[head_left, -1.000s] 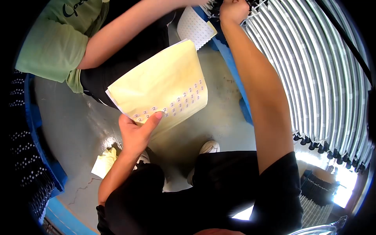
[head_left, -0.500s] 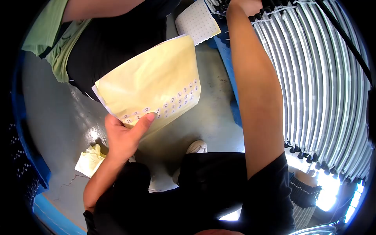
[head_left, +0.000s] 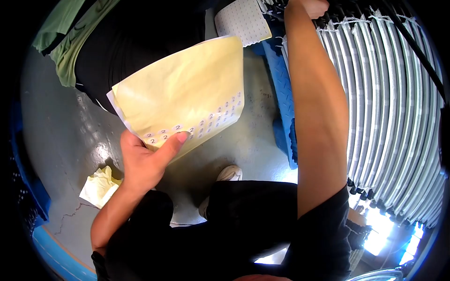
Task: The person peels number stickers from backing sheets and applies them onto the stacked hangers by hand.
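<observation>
1. change: the green-shirted co-worker's forearm, which crossed the top of the view a second ago, is now out of frame; only the green shirt (head_left: 65, 61) and dark clothing show. the person's own right hand (head_left: 311, 7) has shifted toward the top edge and is now partly cut off.
2. meaning: the right hand is now the only one showing at the black ends of the pale tubes (head_left: 375, 103), so its work there is harder to check; the sheet stays under control on the left.
3. left hand (head_left: 145, 161): grasping the yellow sheet (head_left: 183, 79) at its lower left edge, thumb on the front face beside the printed marks, other fingers mostly hidden behind.
4. right hand: near the tube ends; cannot tell whether it grips anything.
5. location: the yellow sheet is held in the air above the grey floor (head_left: 248, 150), between the co-worker's dark clothing and the person's knees.
6. condition: yellow sheet bowed, largely bare, with small pale labels reading "2" in slanting rows along the lower part; a white edge shows behind it at left.
7. surroundings: a white sheet (head_left: 243, 23) with small marks lies beyond, beside the blue frame (head_left: 281, 89); crumpled paper (head_left: 101, 186) lies on the floor.
</observation>
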Tool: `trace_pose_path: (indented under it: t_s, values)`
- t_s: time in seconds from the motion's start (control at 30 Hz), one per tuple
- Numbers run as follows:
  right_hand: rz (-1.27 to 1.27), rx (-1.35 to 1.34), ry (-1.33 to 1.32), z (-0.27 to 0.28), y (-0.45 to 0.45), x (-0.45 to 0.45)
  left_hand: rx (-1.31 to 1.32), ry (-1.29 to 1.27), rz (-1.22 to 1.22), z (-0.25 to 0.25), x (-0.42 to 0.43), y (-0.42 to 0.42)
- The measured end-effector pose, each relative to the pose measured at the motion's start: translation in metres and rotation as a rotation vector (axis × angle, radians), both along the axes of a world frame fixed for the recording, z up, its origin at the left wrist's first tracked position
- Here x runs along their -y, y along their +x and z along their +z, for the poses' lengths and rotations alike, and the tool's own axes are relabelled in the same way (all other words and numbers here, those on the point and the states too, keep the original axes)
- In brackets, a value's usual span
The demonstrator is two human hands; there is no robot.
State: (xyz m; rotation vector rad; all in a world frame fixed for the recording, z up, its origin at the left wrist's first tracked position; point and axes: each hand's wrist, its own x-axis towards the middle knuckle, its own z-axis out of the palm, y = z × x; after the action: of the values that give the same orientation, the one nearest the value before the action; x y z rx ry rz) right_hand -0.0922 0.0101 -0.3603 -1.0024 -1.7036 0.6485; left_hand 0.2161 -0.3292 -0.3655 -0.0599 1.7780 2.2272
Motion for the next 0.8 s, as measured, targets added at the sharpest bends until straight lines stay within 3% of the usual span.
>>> trace_pose_path:
  t_s: [0.5,0.53,0.8]
  values:
    - [0.009,0.023,0.247,-0.024,-0.023,-0.040,0.009,0.039,-0.031,-0.005,-0.001,-0.005]
    - [0.063,-0.134,0.131,-0.024,-0.026,-0.036,0.009,0.039,-0.020,-0.005,-0.001,-0.005]
    - [0.338,-0.273,0.011,-0.022,-0.015,-0.026,-0.011,0.136,-0.027,-0.007,-0.004,-0.006]
